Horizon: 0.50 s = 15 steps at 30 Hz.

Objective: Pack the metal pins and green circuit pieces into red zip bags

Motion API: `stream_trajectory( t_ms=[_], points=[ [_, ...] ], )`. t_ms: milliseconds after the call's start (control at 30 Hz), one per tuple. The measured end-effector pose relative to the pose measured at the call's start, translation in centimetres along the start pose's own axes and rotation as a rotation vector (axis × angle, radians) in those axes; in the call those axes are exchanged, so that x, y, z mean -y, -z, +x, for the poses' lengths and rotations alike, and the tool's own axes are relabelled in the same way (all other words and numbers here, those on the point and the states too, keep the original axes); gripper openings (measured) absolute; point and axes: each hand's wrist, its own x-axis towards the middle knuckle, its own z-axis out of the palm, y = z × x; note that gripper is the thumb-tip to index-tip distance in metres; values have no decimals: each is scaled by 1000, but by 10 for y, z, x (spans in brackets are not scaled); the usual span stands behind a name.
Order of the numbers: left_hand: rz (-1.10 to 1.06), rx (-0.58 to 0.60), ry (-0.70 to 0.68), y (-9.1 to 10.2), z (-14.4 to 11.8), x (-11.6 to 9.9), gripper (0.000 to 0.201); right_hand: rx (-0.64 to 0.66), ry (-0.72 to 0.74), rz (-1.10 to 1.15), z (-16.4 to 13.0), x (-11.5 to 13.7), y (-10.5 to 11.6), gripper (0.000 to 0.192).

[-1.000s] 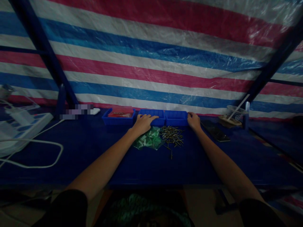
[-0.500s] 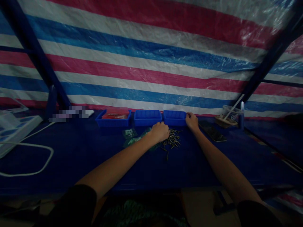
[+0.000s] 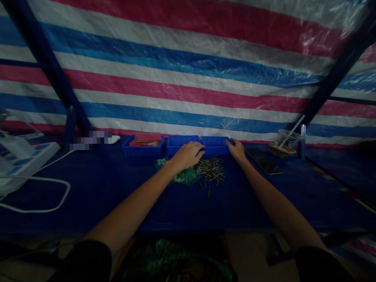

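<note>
Your left hand [image 3: 188, 155] rests curled on the middle tray [image 3: 182, 143], grip unclear; your right hand [image 3: 236, 150] lies loose-fingered against the right tray [image 3: 216, 144], pins [image 3: 210, 171] just below both

- Middle blue tray [image 3: 179, 141]: shallow plastic bin at the far table edge, the left hand's [image 3: 185, 155] fingertips on its right near rim.
- Right blue tray [image 3: 216, 141]: touching the middle one's right side, the right hand [image 3: 237, 150] at its right end.
- Metal pins [image 3: 210, 172]: loose scattered pile just near the trays.
- Green pieces [image 3: 184, 177]: heap left of the pins, partly under the left wrist.
</note>
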Motion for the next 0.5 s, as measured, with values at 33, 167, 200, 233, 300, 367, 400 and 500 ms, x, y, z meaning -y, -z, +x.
stream_trajectory(
  t_ms=[33, 167, 200, 233, 300, 367, 400, 500],
  points=[
    [11, -55, 53, 3, -2, 10, 34, 8, 7, 11, -1, 1, -1, 51],
    [68, -9, 193, 4, -15, 45, 36, 36, 16, 37, -7, 4, -5, 57],
    [76, 46, 207, 2, -19, 50, 37, 43, 16, 39, -8, 4, -5, 57],
    [80, 87, 216, -1, -21, 54, 37, 50, 16, 39, -8, 4, -4, 57],
    [77, 115, 225, -5, -24, 56, 38, 62, 15, 33, -9, 5, -3, 57],
    [66, 103, 226, -7, -24, 55, 37, 69, 11, 19, -10, 7, -2, 57],
    [61, 100, 229, -8, -23, 54, 37, 70, 9, 11, -11, 8, -1, 57],
    [56, 109, 244, -7, -21, 50, 36, 62, 1, -11, -13, 10, 1, 56]
  ],
)
